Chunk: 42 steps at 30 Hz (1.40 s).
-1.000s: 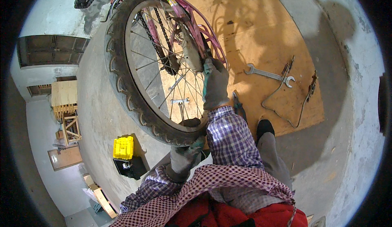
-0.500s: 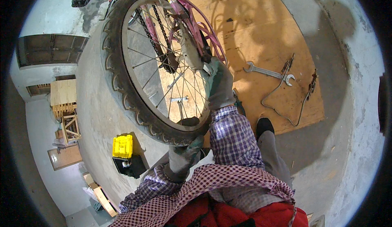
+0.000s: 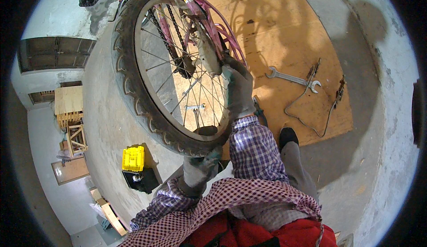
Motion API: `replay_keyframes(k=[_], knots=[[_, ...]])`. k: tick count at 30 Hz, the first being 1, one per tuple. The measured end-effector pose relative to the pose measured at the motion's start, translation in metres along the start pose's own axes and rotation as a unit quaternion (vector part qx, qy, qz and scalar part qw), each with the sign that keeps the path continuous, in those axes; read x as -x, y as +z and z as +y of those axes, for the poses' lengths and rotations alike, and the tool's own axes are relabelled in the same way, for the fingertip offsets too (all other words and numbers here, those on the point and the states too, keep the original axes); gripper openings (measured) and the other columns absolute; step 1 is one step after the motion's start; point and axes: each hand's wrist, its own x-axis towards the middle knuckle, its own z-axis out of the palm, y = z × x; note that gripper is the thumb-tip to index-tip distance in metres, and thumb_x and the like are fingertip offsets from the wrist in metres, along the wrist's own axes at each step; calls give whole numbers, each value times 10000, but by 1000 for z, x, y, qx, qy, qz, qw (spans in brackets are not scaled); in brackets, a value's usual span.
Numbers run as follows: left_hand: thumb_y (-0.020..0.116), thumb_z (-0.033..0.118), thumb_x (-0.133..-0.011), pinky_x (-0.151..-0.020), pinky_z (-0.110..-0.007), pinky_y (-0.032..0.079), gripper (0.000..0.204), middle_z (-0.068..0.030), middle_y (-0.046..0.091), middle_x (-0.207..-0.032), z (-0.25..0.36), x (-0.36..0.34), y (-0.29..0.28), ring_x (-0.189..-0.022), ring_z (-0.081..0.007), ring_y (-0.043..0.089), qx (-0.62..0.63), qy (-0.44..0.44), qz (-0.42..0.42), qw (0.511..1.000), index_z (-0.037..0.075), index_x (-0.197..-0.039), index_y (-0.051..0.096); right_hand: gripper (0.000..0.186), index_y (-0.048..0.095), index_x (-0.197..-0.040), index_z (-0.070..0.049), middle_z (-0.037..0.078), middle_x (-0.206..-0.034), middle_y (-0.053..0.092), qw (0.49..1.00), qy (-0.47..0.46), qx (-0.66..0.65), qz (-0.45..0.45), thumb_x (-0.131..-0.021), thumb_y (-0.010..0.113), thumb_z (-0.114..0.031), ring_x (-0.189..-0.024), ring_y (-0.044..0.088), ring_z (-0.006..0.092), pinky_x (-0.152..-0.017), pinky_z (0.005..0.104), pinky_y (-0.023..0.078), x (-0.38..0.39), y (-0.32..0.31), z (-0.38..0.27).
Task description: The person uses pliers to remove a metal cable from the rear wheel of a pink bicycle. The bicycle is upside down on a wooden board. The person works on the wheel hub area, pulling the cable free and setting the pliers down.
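Right gloved hand (image 3: 238,91) has crept up the knobbly black bicycle tyre (image 3: 147,109), fingers wrapped round the pink steel frame tube (image 3: 209,29) beside it. Left gloved hand (image 3: 200,167) stays clamped under the tyre's lowest arc. Hub detail behind the spokes is unclear. Silver open-ended spanner (image 3: 291,79) lies right of the tyre on brown board (image 3: 284,38).
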Motion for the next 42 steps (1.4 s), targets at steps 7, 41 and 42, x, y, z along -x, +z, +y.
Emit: replay_keyframes(k=[7, 41, 42], knots=[[767, 107, -933, -1144, -418, 458, 788, -155, 547, -1479, -5, -1, 1, -1327, -260, 573, 76, 16, 27, 997, 9, -1581, 330, 376, 700, -1241, 66, 117, -1223, 703, 999, -2, 45, -1, -934, 563, -104, -1109, 642, 196, -1025, 313, 471, -3, -2, 2], [823, 161, -791, -1005, -473, 506, 479, -140, 694, -1260, 233, -139, 49, -1162, -351, 655, -750, 399, -133, 510, 99, -1248, 695, 413, 705, -1214, 51, 115, -1184, 708, 998, 36, 8, -55, -849, 512, 31, -1057, 644, 182, -959, 285, 494, -7, -1, -15], [829, 188, -784, -999, -472, 508, 484, -137, 696, -1246, 230, -157, 59, -1145, -349, 659, -781, 355, -147, 492, 107, -1243, 698, 417, 705, -1219, 52, 117, -1185, 707, 997, 57, 7, -47, -848, 517, 33, -1060, 643, 182, -964, 288, 494, -8, -1, -16]])
